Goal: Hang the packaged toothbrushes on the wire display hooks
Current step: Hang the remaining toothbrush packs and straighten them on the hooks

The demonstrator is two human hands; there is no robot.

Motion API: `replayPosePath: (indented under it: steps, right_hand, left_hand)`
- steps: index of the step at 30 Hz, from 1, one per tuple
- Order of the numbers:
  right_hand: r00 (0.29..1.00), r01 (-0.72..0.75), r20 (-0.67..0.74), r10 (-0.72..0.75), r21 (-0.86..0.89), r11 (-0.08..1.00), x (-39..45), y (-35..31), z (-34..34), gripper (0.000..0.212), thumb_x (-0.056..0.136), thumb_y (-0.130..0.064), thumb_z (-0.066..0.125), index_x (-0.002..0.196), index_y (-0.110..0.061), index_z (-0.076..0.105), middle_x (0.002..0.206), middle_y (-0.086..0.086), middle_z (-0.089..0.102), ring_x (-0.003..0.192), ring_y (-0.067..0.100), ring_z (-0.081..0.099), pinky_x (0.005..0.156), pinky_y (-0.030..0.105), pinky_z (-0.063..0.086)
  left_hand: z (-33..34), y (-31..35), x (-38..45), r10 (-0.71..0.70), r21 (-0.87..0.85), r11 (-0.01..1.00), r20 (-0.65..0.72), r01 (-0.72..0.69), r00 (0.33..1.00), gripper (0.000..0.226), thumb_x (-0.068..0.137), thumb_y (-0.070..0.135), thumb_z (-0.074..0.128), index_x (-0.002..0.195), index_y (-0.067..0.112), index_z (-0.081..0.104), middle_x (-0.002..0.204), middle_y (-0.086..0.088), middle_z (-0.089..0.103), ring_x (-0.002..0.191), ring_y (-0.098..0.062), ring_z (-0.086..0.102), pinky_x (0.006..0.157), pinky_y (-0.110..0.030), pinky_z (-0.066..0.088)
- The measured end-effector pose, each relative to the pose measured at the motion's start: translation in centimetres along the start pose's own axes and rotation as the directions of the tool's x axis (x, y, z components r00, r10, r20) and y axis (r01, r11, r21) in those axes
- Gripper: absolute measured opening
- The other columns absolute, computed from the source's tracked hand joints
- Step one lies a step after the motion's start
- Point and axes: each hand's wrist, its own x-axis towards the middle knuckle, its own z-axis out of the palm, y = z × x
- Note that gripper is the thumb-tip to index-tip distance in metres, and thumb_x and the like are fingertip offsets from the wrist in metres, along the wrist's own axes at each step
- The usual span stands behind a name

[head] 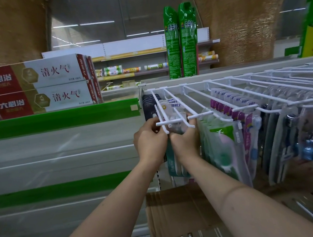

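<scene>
Nearest, a flattened cardboard box [177,212] lies below the two forearms. Above it the left hand [150,141] and right hand [186,140] meet at the front tips of the leftmost wire display hooks [173,114], both with fingers curled round a packaged toothbrush [175,164] that hangs down between them. Farther right, more toothbrush packs [237,115] hang along the white hooks, and beyond stand stacked toothpaste boxes [36,87] and two green spray cans [181,40].
</scene>
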Motion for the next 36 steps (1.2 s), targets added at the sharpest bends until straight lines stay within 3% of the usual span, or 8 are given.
replayPosePath:
  steps: [3, 10, 16, 20, 25, 28, 33, 36]
  right_hand:
    - [0.999, 0.040, 0.002, -0.040, -0.099, 0.994, -0.9, -0.3, -0.4, 0.085, 0.073, -0.040, 0.072, 0.148, -0.030, 0.033, 0.141, 0.007, 0.055, 0.127, 0.025, 0.056, 0.101, 0.051, 0.050]
    - [0.992, 0.120, 0.054, -0.110, -0.270, 0.955, -2.1, -0.4, -1.2, 0.091, 0.094, -0.036, 0.066, 0.161, -0.020, 0.007, 0.165, 0.008, 0.020, 0.151, 0.022, 0.021, 0.122, 0.039, 0.023]
    - [0.979, 0.204, 0.100, -0.178, -0.407, 0.890, -3.2, 0.0, -1.1, 0.099, 0.095, -0.039, 0.063, 0.160, -0.014, -0.007, 0.168, 0.009, -0.001, 0.155, 0.022, 0.001, 0.122, 0.032, 0.005]
    - [0.982, 0.183, 0.129, -0.140, -0.435, 0.881, -4.5, 0.3, -0.7, 0.100, 0.097, -0.035, 0.061, 0.159, -0.013, -0.015, 0.168, 0.009, -0.012, 0.155, 0.021, -0.009, 0.119, 0.029, -0.005]
    - [0.987, 0.145, 0.123, -0.099, -0.456, 0.878, -6.0, 0.6, -0.9, 0.101, 0.096, -0.038, 0.062, 0.159, -0.011, -0.013, 0.168, 0.009, -0.011, 0.155, 0.020, -0.007, 0.122, 0.031, -0.003]
    - [0.992, 0.119, 0.098, -0.083, -0.458, 0.881, -5.9, -0.1, -1.1, 0.104, 0.093, -0.045, 0.064, 0.159, -0.009, -0.008, 0.168, 0.012, -0.001, 0.156, 0.024, 0.002, 0.126, 0.039, 0.008]
    - [0.998, 0.045, 0.059, -0.022, -0.427, 0.903, -3.5, -1.4, -1.3, 0.110, 0.084, -0.041, 0.073, 0.160, -0.009, 0.000, 0.166, 0.015, 0.017, 0.152, 0.029, 0.020, 0.123, 0.042, 0.022]
    - [0.998, 0.006, 0.066, 0.018, -0.359, 0.933, -2.2, -1.4, -1.2, 0.118, 0.076, -0.046, 0.078, 0.160, -0.017, 0.000, 0.161, 0.014, 0.027, 0.148, 0.032, 0.031, 0.117, 0.046, 0.033]
  left_hand:
    - [0.0, 0.4, -0.4, -0.009, 0.028, 1.000, 0.004, 0.009, 1.000, 0.020, 0.091, 0.029, 0.071, 0.076, 0.041, 0.066, 0.069, 0.014, 0.067, 0.076, -0.017, 0.068, 0.072, -0.036, 0.058]
    - [-0.3, 0.6, -1.0, -0.022, 0.090, 0.996, -0.010, 0.022, 1.000, 0.012, 0.091, 0.035, 0.071, 0.089, 0.025, 0.078, 0.066, 0.014, 0.064, 0.071, -0.004, 0.062, 0.055, -0.010, 0.035]
    - [-1.1, 0.2, -1.6, -0.016, 0.087, 0.996, -0.022, 0.017, 1.000, 0.019, 0.089, 0.043, 0.071, 0.097, 0.026, 0.076, 0.081, 0.011, 0.073, 0.082, -0.012, 0.069, 0.077, -0.031, 0.055]
    - [-2.5, 0.2, -2.2, -0.025, 0.139, 0.990, 0.006, 0.024, 1.000, 0.022, 0.090, 0.043, 0.070, 0.105, 0.027, 0.075, 0.095, 0.007, 0.076, 0.093, -0.015, 0.069, 0.087, -0.034, 0.055]
    - [-4.0, 0.2, -3.3, -0.070, 0.217, 0.975, 0.064, 0.055, 0.995, 0.038, 0.092, 0.039, 0.068, 0.127, 0.025, 0.070, 0.124, 0.001, 0.072, 0.114, -0.020, 0.065, 0.098, -0.036, 0.052]
    - [-4.6, 0.5, -3.6, -0.100, 0.217, 0.973, 0.105, 0.075, 0.989, 0.043, 0.092, 0.040, 0.067, 0.131, 0.025, 0.067, 0.130, -0.001, 0.069, 0.121, -0.022, 0.062, 0.101, -0.034, 0.049]
    - [-4.4, 1.9, -2.8, -0.126, 0.117, 0.987, 0.174, 0.106, 0.977, 0.047, 0.091, 0.038, 0.069, 0.134, 0.021, 0.065, 0.132, 0.001, 0.067, 0.122, -0.019, 0.060, 0.104, -0.030, 0.046]
    - [-3.9, 2.6, -1.9, -0.158, 0.054, 0.987, 0.198, 0.150, 0.967, 0.047, 0.082, 0.045, 0.069, 0.125, 0.027, 0.070, 0.116, 0.004, 0.072, 0.107, -0.019, 0.067, 0.097, -0.043, 0.056]
